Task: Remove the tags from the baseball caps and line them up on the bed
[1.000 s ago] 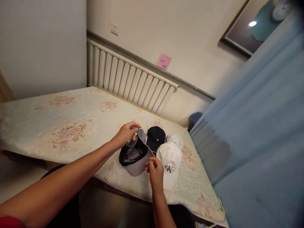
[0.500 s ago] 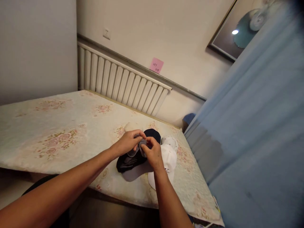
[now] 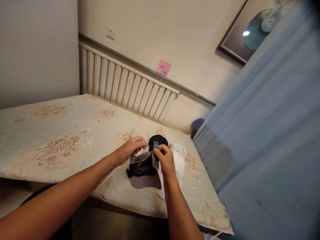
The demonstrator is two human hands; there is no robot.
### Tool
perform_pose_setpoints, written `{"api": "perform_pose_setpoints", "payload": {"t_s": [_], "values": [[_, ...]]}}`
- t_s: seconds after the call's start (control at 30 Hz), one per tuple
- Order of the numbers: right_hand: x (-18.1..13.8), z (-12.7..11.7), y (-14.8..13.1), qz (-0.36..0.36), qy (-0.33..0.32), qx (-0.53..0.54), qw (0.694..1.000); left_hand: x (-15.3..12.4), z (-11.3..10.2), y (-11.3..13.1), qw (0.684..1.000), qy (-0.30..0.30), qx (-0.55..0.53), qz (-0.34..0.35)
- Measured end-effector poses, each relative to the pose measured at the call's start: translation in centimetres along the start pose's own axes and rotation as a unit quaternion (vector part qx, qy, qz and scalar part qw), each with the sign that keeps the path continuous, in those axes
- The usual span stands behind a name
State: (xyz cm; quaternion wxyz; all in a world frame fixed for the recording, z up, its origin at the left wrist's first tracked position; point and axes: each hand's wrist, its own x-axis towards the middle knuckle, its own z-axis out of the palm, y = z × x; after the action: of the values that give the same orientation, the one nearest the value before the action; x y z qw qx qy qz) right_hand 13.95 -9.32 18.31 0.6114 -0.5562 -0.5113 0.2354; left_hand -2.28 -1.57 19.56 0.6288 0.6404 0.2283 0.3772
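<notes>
A black baseball cap with a grey brim [image 3: 146, 181] is held tipped up over the bed, its dark inside and grey inner band facing me. My right hand [image 3: 166, 160] pinches the band at the cap's right side, where a short grey strap end [image 3: 156, 144] sticks up. My left hand [image 3: 135, 148] is closed at the cap's left side, where the grey band runs up under its fingers; the exact grip is partly hidden. Just behind lies a dark navy cap [image 3: 160, 139]. White caps [image 3: 179, 161] lie to the right, partly behind my right hand.
A cream cap [image 3: 137, 132] lies behind my left hand on the bed with a floral cover [image 3: 75, 123]. A radiator [image 3: 125, 83] runs along the wall behind. A blue curtain [image 3: 262, 133] hangs on the right, with a blue object [image 3: 197, 124] beside it.
My hands were together at the cap's grey strap; now they are apart, left hand further left, right hand slightly right. The cap's back has opened out between them.
</notes>
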Motion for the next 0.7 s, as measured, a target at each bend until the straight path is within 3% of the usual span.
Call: {"api": "perform_pose_setpoints", "payload": {"t_s": [0.33,0.53,0.7], "values": [[-0.4,0.0,-0.7,0.004,-0.001,0.05,0.999,-0.5,0.2,0.4,0.999,-0.034,-0.017,-0.008],[-0.5,0.1,-0.9,0.008,0.003,0.067,0.998,-1.0,0.5,1.2,0.987,-0.057,-0.134,-0.073],[-0.7,0.2,-1.1,0.017,0.003,0.103,0.995,-1.1,0.5,1.8,0.973,-0.091,-0.197,-0.079]]}}
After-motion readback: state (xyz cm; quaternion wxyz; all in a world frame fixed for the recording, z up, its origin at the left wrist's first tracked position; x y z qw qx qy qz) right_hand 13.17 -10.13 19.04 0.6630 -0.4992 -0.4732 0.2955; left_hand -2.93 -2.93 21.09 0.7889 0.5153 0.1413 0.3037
